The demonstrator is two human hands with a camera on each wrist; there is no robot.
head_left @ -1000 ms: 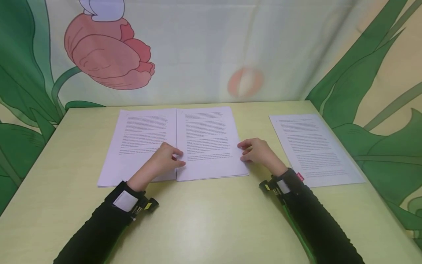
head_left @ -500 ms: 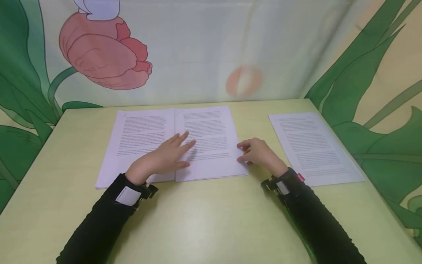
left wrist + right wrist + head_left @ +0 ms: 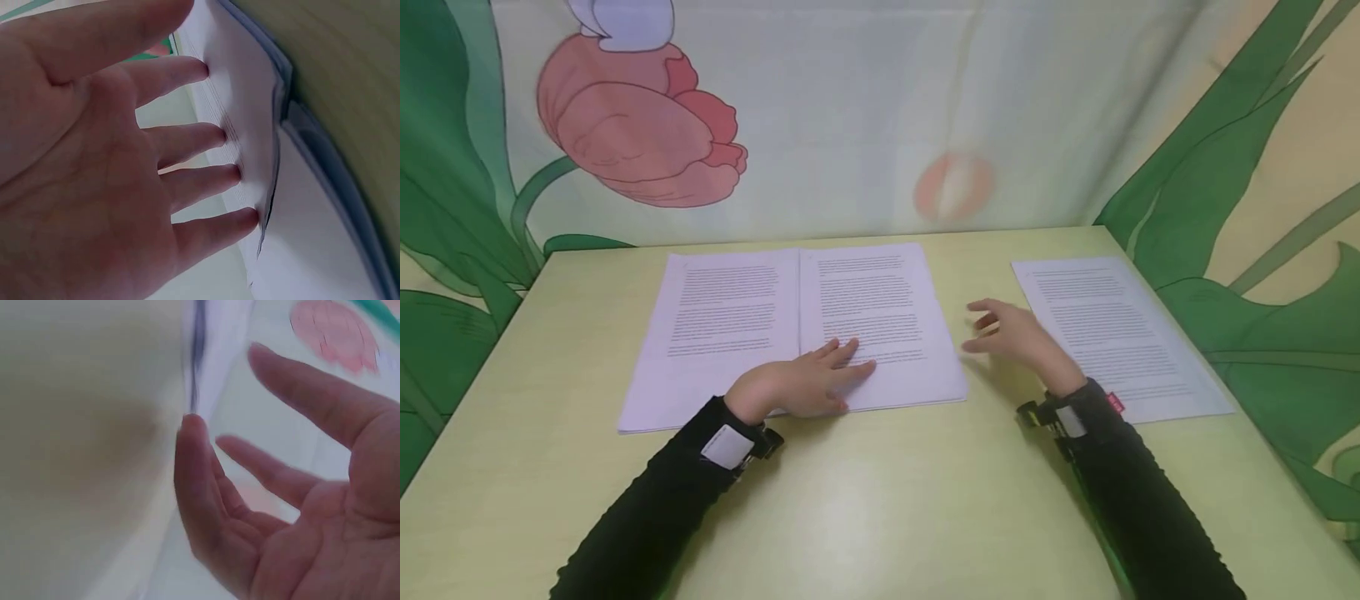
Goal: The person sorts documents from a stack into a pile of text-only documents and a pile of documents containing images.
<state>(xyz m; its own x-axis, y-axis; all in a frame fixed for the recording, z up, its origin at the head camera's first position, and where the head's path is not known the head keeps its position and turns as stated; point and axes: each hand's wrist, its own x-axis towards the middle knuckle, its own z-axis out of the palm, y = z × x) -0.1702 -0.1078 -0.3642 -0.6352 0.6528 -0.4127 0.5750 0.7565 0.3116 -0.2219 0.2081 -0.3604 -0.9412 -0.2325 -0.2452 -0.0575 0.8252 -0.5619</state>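
An open booklet of printed white pages (image 3: 880, 300) lies at the middle and left of the table, its two page blocks meeting at a centre fold. My left hand (image 3: 808, 385) rests on the lower part of the right-hand page with fingers spread. In the left wrist view, the fingertips (image 3: 232, 172) touch the paper just beside the fold. Off the booklet's right edge, my right hand (image 3: 1017, 335) hovers with thumb and fingers apart and nothing between them. The right wrist view shows its loosely bent fingers (image 3: 197, 475) with the page edge behind.
To the right lies another printed sheet or thin stack (image 3: 1120, 333), partly overlapped by the right wrist and sleeve. The pale wooden table (image 3: 880, 500) ends at a curtain (image 3: 842, 125) with flower and leaf drawings. Both wrists carry strapped-on cameras.
My left hand has opened from a loose pinch near the fold, spread its fingers and moved right and down onto the right page. My right hand has moved rightward away from the page edge.
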